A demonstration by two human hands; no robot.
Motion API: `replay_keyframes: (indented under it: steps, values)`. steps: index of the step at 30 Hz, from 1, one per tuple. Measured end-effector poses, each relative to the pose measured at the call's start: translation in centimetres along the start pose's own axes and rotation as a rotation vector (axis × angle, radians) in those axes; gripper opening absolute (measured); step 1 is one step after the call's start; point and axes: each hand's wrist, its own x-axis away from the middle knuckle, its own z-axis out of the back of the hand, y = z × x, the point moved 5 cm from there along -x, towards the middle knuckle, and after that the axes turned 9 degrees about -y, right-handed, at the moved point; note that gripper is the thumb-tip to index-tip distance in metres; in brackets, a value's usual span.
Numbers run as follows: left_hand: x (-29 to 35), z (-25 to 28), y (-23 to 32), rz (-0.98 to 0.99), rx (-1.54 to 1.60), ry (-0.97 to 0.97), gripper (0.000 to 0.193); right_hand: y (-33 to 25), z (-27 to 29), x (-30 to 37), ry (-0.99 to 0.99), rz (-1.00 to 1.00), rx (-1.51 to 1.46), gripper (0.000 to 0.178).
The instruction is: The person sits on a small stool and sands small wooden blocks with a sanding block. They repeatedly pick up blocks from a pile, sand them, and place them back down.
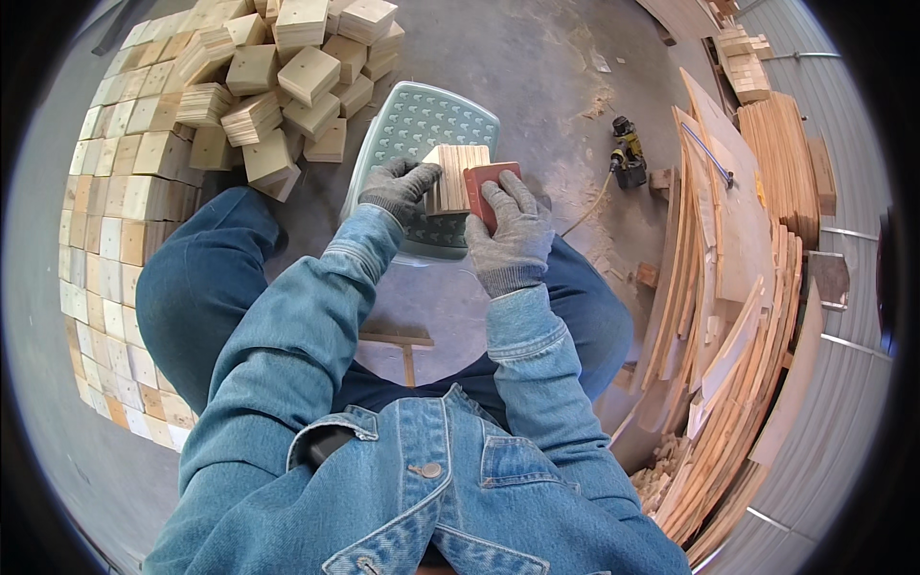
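Over a pale green plastic stool (428,107), my gloved left hand (395,186) grips a block of layered plywood (455,178) by its left side, thumb and fingers closed on it. A flat reddish-brown sanding block (476,184) is held in my gloved right hand (514,228), its fingers laid over the top. This sanding block rests against the right face of the plywood block. The stool's raised bumps show beyond the wood, and its near part is partly covered by my hands. Both gloves are grey knit.
Left of my knee stands a large stack of wooden blocks (144,196), with loose plywood blocks (309,77) heaped at its far end. Right, a cordless power tool (628,158) lies on the dusty floor. Plywood sheets and offcuts (733,402) lean along the right wall.
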Motion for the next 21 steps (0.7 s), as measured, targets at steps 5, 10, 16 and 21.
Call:
replay_keyframes:
  steps: [5, 10, 16, 21]
  values:
    - [-0.9, 1.1, -1.6, -0.027, -0.026, 0.039, 0.028, 0.0, -0.2, 0.1, 0.017, 0.012, -0.050, 0.050]
    - [0.2, 0.5, -0.6, 0.002, -0.008, 0.076, 0.028, 0.4, -0.4, 0.4, 0.031, 0.018, -0.013, 0.051]
    - [-0.1, 0.5, -0.2, 0.142, 0.161, 0.082, 0.060, 0.6, -0.3, 0.6, 0.034, 0.006, -0.019, 0.052]
    - [-0.4, 2.5, 1.1, -0.379, 0.137, 0.162, 0.110, 0.1, -0.6, 0.4, 0.040, 0.007, -0.020, 0.052]
